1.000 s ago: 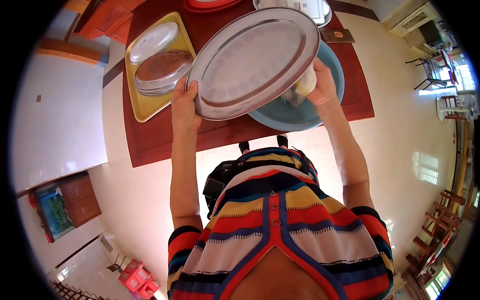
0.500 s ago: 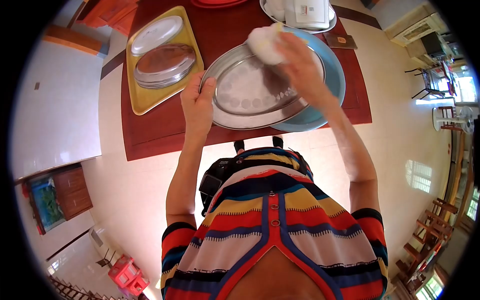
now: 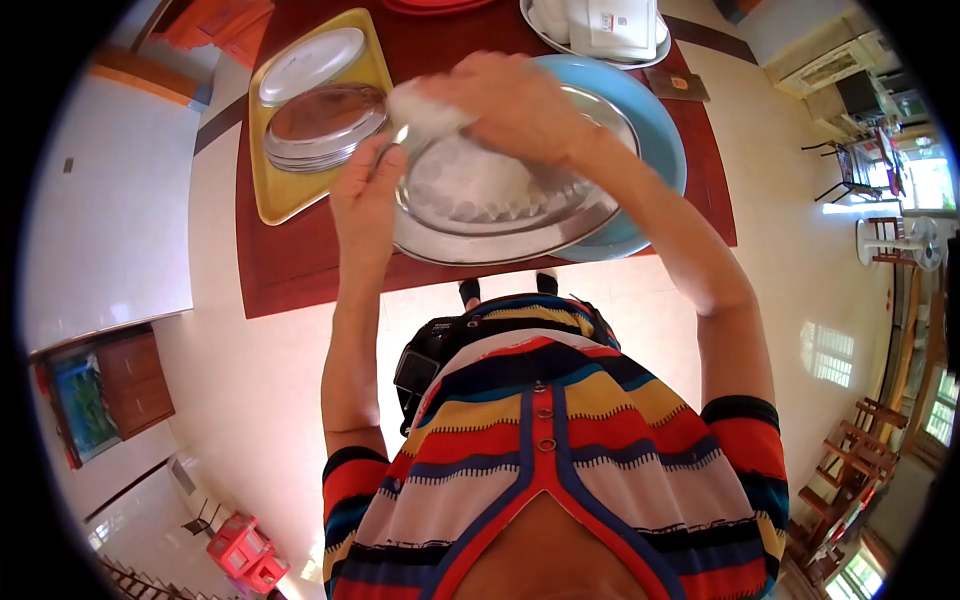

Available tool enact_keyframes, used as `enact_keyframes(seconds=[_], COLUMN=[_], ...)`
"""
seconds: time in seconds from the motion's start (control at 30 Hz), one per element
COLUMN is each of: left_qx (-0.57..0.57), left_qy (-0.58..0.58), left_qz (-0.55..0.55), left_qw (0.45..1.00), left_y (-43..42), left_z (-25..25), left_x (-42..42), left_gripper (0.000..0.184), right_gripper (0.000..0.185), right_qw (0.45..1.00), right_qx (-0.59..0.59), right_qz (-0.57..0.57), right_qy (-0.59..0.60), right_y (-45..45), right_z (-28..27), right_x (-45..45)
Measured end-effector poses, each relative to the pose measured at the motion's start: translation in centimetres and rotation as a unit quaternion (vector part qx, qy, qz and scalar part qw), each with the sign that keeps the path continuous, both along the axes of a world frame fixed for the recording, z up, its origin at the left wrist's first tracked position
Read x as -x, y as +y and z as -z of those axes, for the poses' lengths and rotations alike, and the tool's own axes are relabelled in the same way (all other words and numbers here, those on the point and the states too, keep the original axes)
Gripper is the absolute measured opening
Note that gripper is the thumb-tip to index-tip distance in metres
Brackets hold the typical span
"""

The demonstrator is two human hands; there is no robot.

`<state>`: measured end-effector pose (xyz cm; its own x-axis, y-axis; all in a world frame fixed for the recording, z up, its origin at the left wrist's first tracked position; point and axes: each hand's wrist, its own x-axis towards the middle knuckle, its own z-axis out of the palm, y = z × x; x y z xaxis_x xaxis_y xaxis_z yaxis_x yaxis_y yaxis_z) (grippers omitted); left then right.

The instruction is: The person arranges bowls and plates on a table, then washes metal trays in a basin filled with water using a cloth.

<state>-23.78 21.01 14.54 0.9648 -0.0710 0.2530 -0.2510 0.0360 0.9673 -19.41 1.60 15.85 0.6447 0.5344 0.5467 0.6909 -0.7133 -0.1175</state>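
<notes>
Evidently, an oval metal platter is grasped at its left end by the left hand, above the near edge of the tabletop. A blurred white wad is clutched in the right hand by the platter's far-left rim; whether the two touch cannot be told. Toward the right edge, a blue basin is partly covered by the platter. Along the left edge, stacked dishes are held in a yellow tray. Farther back, white containers are seen.
</notes>
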Motion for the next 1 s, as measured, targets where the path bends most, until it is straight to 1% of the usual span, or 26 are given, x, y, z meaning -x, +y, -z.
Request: enact_keyframes(seconds=[0.03, 0.07, 0.1, 0.13, 0.17, 0.2, 0.23, 0.3, 0.33, 0.37, 0.4, 0.43, 0.47, 0.5, 0.53, 0.57, 0.6, 0.67, 0.7, 0.73, 0.77, 0.83, 0.87, 0.93, 0.97, 1.0], left_qx=[0.029, 0.057, 0.059, 0.037, 0.015, 0.016, 0.022, 0.028, 0.021, 0.015, 0.014, -0.021, -0.055, -0.054, -0.047, -0.040, -0.039, -0.095, -0.095, -0.111, -0.126, -0.109, -0.099, -0.088, -0.021, 0.046], left_qy=[0.048, 0.095, 0.096, 0.071, 0.047, 0.047, 0.022, -0.002, -0.015, -0.028, -0.028, -0.065, -0.105, -0.107, -0.123, -0.138, -0.139, -0.197, -0.197, -0.241, -0.286, -0.290, -0.265, -0.242, -0.209, -0.175], left_qz=[-0.015, -0.030, -0.034, -0.065, -0.093, -0.093, -0.093, -0.093, -0.128, -0.163, -0.162, -0.163, -0.164, -0.163, -0.168, -0.173, -0.172, -0.208, -0.209, -0.238, -0.265, -0.260, -0.242, -0.225, -0.156, -0.085], left_qw=[0.998, 0.993, 0.993, 0.995, 0.994, 0.994, 0.995, 0.995, 0.991, 0.986, 0.986, 0.984, 0.979, 0.979, 0.977, 0.974, 0.974, 0.953, 0.953, 0.934, 0.912, 0.914, 0.928, 0.940, 0.965, 0.980], left_y=[0.9, 1.6, 1.8, 2.0, 2.0, 1.9, 1.6, 1.2, 1.1, 0.9, 0.7, 0.5, 0.3, -0.1, -0.6, -1.2, -1.7, -2.8, -3.4, -4.1, -4.6, -4.9, -4.9, -4.8, -4.9, -5.0], left_z=[-0.4, -0.8, -1.1, -1.4, -1.5, -1.5, -1.3, -1.4, -1.9, -2.3, -2.6, -3.0, -3.2, -3.2, -3.2, -3.1, -3.0, -2.7, -2.3, -1.6, -1.0, 0.1, 0.7, 1.0, 1.0, 1.0], left_x=[-0.2, -0.2, 0.0, 0.1, 0.1, 0.1, 0.0, 0.1, 0.1, 0.1, 0.2, 0.3, 0.4, 0.4, 0.6, 0.8, 0.9, 1.0, 0.8, 0.5, 0.2, -0.1, -0.3, 0.1, 0.9, 1.2], left_gripper=[0.022, 0.022, 0.022, 0.022, 0.022, 0.022, 0.021, 0.020, 0.021, 0.021, 0.021, 0.020, 0.020, 0.020, 0.020, 0.020, 0.020, 0.021, 0.021, 0.021, 0.021, 0.022, 0.025, 0.029, 0.040, 0.051], right_gripper=[0.043, 0.044, 0.045, 0.045, 0.046, 0.047, 0.047, 0.046, 0.046, 0.046, 0.046, 0.046, 0.046, 0.047, 0.047, 0.040, 0.034, 0.028, 0.026, 0.024, 0.024, 0.025, 0.025, 0.028, 0.028, 0.032], right_qw=[1.000, 0.997, 0.988, 0.988, 0.984, 0.978, 0.978, 0.955, 0.955, 0.921, 0.870, 0.869, 0.841, 0.809, 0.809, 0.710, 0.578, 0.492, 0.451, 0.408, 0.408, 0.284, 0.282, 0.367, 0.368, 0.412], right_qx=[0.001, -0.073, -0.147, -0.146, -0.162, -0.178, -0.176, -0.220, -0.220, -0.335, -0.443, -0.443, -0.475, -0.505, -0.506, -0.656, -0.777, -0.823, -0.837, -0.847, -0.847, -0.864, -0.864, -0.823, -0.821, -0.806], right_qz=[-0.004, 0.018, 0.040, 0.037, 0.072, 0.108, 0.108, 0.175, 0.176, 0.196, 0.213, 0.216, 0.259, 0.300, 0.299, 0.232, 0.155, 0.115, 0.076, 0.038, 0.037, -0.009, -0.009, 0.016, 0.014, 0.049], right_qy=[0.000, -0.009, -0.017, -0.018, -0.012, -0.006, -0.006, -0.091, -0.091, -0.024, 0.043, 0.043, 0.030, 0.015, 0.014, 0.107, 0.196, 0.261, 0.301, 0.340, 0.340, 0.416, 0.417, 0.433, 0.435, 0.421], right_y=[-1.3, -3.1, -4.4, -4.9, -5.4, -5.7, -5.9, -6.2, -6.2, -6.3, -6.3, -6.2, -5.9, -5.4, -4.6, -3.6, -2.4, 0.4, 1.9, 3.3, 4.8, 7.0, 6.7, 5.1, 4.1, 2.8], right_z=[0.5, 1.4, 2.0, 2.2, 2.2, 2.4, 2.8, 4.1, 4.7, 5.3, 5.8, 6.4, 6.9, 7.2, 7.5, 7.9, 8.0, 7.2, 6.8, 6.5, 5.9, 5.1, 5.2, 5.5, 5.7, 6.1], right_x=[-0.6, -1.3, -1.5, -1.4, -1.1, -0.8, -0.9, -1.1, -1.2, -1.4, -1.3, -1.2, -1.4, -1.7, -1.4, -0.6, 0.2, 1.5, 2.3, 3.0, 3.9, 5.1, 5.0, 4.3, 3.9, 3.3])
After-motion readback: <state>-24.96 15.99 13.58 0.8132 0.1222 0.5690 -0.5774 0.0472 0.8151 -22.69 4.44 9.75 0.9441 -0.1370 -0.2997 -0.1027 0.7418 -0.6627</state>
